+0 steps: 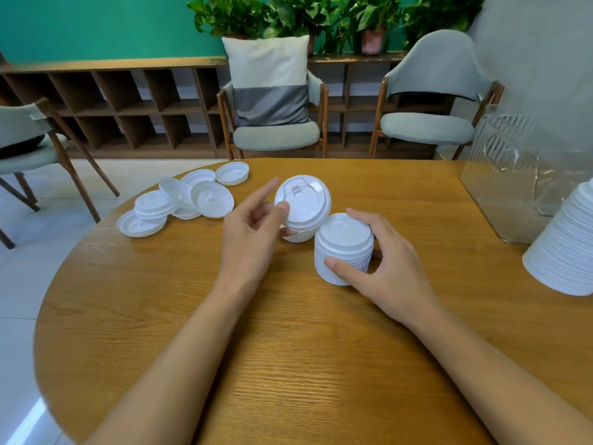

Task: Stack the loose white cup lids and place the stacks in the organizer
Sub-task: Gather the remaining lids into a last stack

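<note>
- The left hand (253, 229) pinches a single white lid (305, 200) at its rim, with the thumb on top, other fingers (284, 208) beneath and the forefinger pointing free. The lid is tilted and raised just above and beside the stack, likely so it can be dropped on squarely.
- The right hand (388, 268) curls round the short stack (345, 252) near the middle of the worktop (288, 348), thumb on the near side and fingers on the far side. This grip probably steadies the stack and keeps its top bare to take the next lid.
- Something white shows under the held lid; I cannot tell whether it is a second lid.
- The loose lids (179, 200) lie overlapping in a heap by the far left edge, on the left hand's side, which suits one hand fetching while the other steadies.
- The clear organizer (513, 187) stands at the far right edge, well apart from the hands. A taller stack (568, 248) stands beside it at the right edge, outside it.
- Stacking looks partly done, and I see no stack inside the organizer.
</note>
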{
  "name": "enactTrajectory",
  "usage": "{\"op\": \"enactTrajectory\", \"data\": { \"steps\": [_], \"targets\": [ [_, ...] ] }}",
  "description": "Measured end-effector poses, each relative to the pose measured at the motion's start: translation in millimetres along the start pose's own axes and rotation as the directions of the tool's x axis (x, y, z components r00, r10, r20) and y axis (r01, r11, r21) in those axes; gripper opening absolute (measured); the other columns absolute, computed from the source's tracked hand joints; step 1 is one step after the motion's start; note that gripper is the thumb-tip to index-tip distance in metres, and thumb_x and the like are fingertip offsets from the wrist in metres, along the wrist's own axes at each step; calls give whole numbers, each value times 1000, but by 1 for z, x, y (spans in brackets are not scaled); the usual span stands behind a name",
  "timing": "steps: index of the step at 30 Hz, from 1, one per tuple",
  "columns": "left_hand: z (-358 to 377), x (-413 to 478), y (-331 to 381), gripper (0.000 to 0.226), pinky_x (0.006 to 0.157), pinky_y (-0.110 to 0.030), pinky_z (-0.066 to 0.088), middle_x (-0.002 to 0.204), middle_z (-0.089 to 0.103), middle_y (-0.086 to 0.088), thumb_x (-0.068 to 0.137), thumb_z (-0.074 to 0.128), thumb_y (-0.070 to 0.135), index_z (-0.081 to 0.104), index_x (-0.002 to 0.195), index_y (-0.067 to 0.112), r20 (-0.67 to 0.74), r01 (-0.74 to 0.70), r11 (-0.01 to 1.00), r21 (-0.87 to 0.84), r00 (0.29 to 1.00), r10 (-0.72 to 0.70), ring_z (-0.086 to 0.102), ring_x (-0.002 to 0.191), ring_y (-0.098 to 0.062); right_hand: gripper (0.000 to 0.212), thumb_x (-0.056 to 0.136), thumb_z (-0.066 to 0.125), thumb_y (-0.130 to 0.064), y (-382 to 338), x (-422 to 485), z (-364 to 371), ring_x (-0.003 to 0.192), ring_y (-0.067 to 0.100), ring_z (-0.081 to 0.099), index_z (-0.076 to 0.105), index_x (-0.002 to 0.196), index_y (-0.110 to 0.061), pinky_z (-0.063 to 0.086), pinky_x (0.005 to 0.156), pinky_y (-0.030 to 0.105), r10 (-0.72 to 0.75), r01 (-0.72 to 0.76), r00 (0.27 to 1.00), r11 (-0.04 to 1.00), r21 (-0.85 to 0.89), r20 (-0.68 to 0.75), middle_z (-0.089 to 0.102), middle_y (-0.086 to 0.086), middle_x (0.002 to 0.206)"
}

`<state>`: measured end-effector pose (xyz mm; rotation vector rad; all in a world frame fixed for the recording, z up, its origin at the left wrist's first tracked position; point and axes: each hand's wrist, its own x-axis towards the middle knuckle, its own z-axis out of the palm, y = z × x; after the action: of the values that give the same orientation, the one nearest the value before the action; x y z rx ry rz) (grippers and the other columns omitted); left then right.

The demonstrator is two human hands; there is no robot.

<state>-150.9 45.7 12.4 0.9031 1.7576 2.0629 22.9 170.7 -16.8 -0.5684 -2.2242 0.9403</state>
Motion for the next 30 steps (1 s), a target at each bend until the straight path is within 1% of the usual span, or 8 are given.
{"op": "enactTrajectory", "data": {
  "steps": [4,8,10,13,16,18,23,30],
  "targets": [
    [5,-3,0,32,73,-31,62,88,74,-15,102,64,6,72,131,17,80,19,999,-29,997,-16,69,79,-17,82,79,87,-47,-1,1,0,125,-12,48,45,149,-40,47,100,21,-6,6,1000,1000,14,4,52,-30,137],
    [10,-7,-9,24,71,-32,52,72,60,4,101,70,20,77,123,25,168,-111,978,176,983,81,55,68,-9,97,79,88,-46,-4,0,0,129,-18,42,31,157,-49,45,107,24,-8,7,1000,999,31,22,43,-42,139],
    [15,-11,-12,20,68,-23,42,67,52,14,99,74,27,78,118,30,206,-147,958,247,974,97,47,66,-6,97,79,88,-45,-5,0,0,132,-16,43,31,158,-48,45,108,24,-17,16,1000,999,47,23,44,-40,141],
    [19,-16,-15,25,68,-18,41,74,54,12,93,76,41,77,117,35,228,-213,919,332,963,141,50,68,-7,90,80,88,-45,-4,-1,2,132,-10,47,40,156,-41,47,108,26,-44,44,999,998,36,7,51,-28,144],
    [19,-16,-15,51,81,-16,46,108,61,14,79,76,62,74,124,37,239,-254,884,391,956,169,62,101,-6,84,81,85,-48,-3,-1,2,130,-11,48,45,154,-37,44,104,16,-57,57,998,998,24,2,54,-21,143],
    [19,-17,-14,62,90,-18,49,122,65,17,74,81,61,72,129,34,278,-267,881,391,947,164,61,118,-5,85,80,85,-44,-2,0,2,128,-16,46,45,154,-35,39,100,7,-56,55,998,998,27,8,54,-21,143],
    [20,-18,-14,58,100,-32,55,124,72,19,79,90,45,71,132,30,282,-228,904,361,951,128,64,120,-2,88,80,85,-38,-2,0,2,126,-21,42,42,157,-35,34,99,1,-49,48,998,999,20,27,51,-24,141],
    [24,-19,-14,62,92,-19,54,127,68,16,80,80,57,68,135,31,286,-280,863,421,944,167,62,119,-3,91,82,85,-39,-1,1,1,125,-20,44,36,158,-43,35,96,0,-10,7,998,999,38,57,52,-25,142]
  ]
}}
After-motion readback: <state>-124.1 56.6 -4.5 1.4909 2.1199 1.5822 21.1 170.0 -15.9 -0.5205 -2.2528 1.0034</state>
